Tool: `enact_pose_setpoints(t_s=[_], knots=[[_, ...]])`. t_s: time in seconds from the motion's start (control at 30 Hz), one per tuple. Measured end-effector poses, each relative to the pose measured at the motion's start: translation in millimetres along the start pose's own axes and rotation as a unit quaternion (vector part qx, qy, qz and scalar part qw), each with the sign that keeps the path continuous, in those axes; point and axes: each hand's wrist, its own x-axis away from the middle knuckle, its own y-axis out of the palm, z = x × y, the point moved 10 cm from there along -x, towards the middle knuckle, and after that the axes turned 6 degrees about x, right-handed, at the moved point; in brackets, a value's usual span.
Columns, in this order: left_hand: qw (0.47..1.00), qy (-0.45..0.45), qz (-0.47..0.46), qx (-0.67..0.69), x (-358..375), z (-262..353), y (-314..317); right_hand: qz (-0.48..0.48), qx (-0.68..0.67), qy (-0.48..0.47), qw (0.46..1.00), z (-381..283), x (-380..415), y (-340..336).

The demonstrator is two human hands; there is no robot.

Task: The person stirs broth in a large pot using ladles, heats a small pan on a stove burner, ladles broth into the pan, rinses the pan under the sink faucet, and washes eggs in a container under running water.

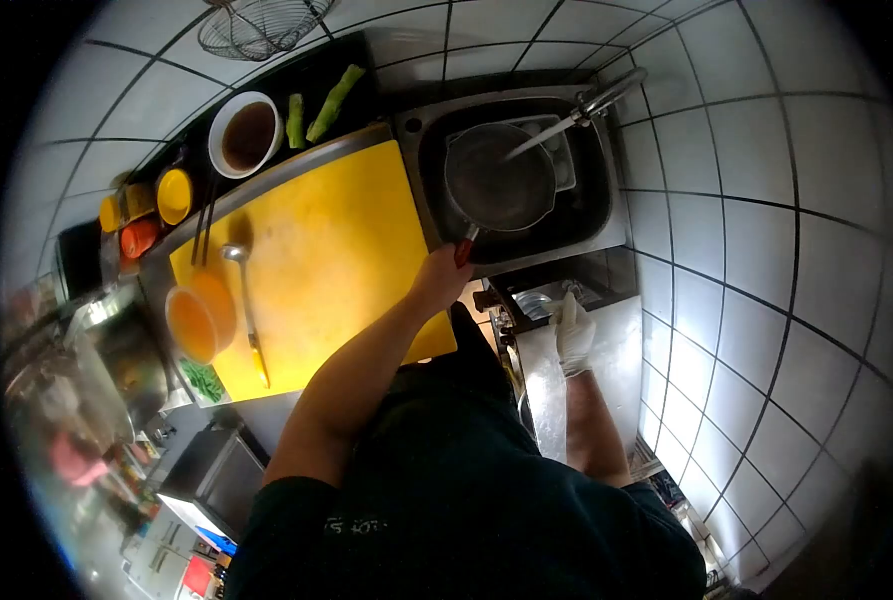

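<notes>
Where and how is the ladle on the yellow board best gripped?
I'd take the ladle by its yellow grip, from above and the person's side. It lies along the yellow board with its bowl pointing away and its grip towards the near edge; the orange tub stands left of the shaft.

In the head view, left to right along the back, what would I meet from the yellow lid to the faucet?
Yellow lid, white bowl, shorter green stalk, longer green stalk, pan, faucet.
</notes>
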Motion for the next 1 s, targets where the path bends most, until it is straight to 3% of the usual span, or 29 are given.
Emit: enact_pose_setpoints(t_s=[0.13,0.23,0.37,0.47,0.67,0.77,0.87,1.0], knots=[[1.0,-0.009,-0.009,0.021,1,1,-2,-0.027,-0.01,-0.027,0.999,-22,5,-8],[0.996,-0.065,-0.019,0.061,8,1,-5,-0.007,0.019,-0.053,0.998,-26,10,-12],[1.0,-0.024,-0.004,0.012,-1,-1,-2,0.023,0.023,-0.068,0.997,-51,11,-23],[1.0,-0.007,-0.002,-0.005,-4,3,-2,-0.014,-0.055,0.044,0.997,-32,13,-18],[0.996,0.078,0.028,0.028,-26,32,-8,0.007,0.009,-0.016,1.0,-3,18,-9],[0.998,0.057,0.009,0.029,-38,42,-6,0.045,0.05,-0.065,0.996,0,22,-12],[0.999,0.045,-0.005,0.011,-53,39,3,-0.028,-0.046,0.139,0.989,50,37,-7],[0.998,0.061,0.004,0.012,-61,45,7,-0.03,-0.11,0.145,0.983,58,43,-5]])
